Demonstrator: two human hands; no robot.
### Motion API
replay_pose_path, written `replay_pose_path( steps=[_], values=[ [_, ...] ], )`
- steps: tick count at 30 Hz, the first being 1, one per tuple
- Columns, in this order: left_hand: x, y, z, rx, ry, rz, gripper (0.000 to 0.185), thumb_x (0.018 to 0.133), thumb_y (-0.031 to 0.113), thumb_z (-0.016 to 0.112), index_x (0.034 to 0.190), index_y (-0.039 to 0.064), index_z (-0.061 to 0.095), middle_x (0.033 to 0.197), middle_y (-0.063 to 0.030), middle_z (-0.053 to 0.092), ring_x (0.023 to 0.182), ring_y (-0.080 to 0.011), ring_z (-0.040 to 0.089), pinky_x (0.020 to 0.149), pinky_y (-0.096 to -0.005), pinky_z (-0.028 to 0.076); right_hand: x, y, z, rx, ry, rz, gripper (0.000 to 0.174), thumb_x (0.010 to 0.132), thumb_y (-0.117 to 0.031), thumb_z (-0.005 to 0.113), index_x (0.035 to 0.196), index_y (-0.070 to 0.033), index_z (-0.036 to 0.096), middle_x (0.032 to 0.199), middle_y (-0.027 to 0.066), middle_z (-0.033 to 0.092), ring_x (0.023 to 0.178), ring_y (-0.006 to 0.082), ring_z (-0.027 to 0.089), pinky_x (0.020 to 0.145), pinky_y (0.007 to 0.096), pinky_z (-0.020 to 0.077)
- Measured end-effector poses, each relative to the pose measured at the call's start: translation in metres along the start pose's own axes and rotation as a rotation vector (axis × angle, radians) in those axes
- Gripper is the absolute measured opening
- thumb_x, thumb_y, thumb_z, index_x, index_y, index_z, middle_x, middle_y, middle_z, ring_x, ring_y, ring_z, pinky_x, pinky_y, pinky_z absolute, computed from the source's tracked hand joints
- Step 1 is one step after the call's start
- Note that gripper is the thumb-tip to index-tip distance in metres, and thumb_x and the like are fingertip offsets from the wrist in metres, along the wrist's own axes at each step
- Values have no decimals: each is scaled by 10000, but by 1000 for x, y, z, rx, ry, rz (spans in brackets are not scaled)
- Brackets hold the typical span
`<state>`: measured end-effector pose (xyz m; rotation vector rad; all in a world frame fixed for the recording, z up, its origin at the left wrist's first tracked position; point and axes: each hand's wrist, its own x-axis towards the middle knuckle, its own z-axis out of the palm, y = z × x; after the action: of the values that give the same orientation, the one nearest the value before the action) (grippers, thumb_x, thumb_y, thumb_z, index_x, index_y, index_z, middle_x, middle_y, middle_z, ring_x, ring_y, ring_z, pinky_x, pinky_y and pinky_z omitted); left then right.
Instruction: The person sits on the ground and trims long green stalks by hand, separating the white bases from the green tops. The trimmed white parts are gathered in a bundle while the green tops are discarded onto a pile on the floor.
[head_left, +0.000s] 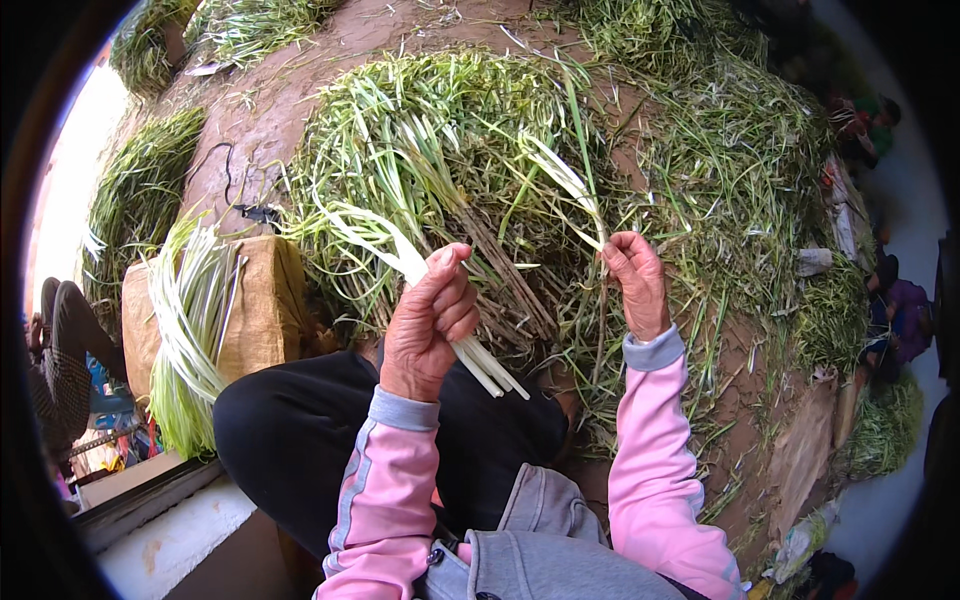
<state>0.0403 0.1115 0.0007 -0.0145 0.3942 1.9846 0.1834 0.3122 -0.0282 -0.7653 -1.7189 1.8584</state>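
Note:
My left hand (435, 322) is closed round a small bunch of pale leafy stalks (480, 364), their cut-looking white ends pointing down to the right and their leaves up to the left. To the right, my right hand (637, 277) pinches a single leafy plant (574, 187) between thumb and fingers; its pale leaves rise above the hand and a thin brownish stem hangs below. Beneath and beyond both hands spreads a heap of green leaves (420, 97), with a bundle of brown-stemmed plants (510, 277) lying on it.
At left, a bundle of peeled white-green stalks (195, 300) lies across a tan woven sack (262, 300). More cut greens (750, 150) are piled at right and at far left (139, 187). A black strap (229, 176) lies on the brown ground. Other people are at both edges.

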Motion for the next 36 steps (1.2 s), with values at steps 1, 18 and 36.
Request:
replay_pose_path(
  steps=[1, 18, 36],
  values=[
    [0, -2, 2, 48, 20, 14, 147, 855, 138, 501, 946, 25, 520, 501, 69, 275, 372, -30, 211, 326, -180, 185, -5, -11, 5, 14, -52, -22, 211, 814, -189, 585, 928, -27, 514, 779, -14, 543, 642, 38, 470, 575, 169, 386],
    [-6, 5, 2, 119, 117, 85, 191, 846, 132, 510, 1016, 45, 502, 491, 86, 237, 362, -23, 179, 328, -183, 152, -83, -80, -111, 758, -272, -159, 196, 771, -136, 619, 871, -39, 482, 688, -2, 473, 531, 40, 409, 428, 160, 355],
    [0, -31, -15, 656, 442, -186, 162, 746, 157, 662, 805, 37, 571, 512, 71, 406, 375, -27, 288, 348, -193, 181, -68, 16, 49, -109, -240, 139, 81, 770, -55, 610, 773, -21, 537, 672, -43, 485, 607, 20, 425, 546, 171, 363]
  ],
)
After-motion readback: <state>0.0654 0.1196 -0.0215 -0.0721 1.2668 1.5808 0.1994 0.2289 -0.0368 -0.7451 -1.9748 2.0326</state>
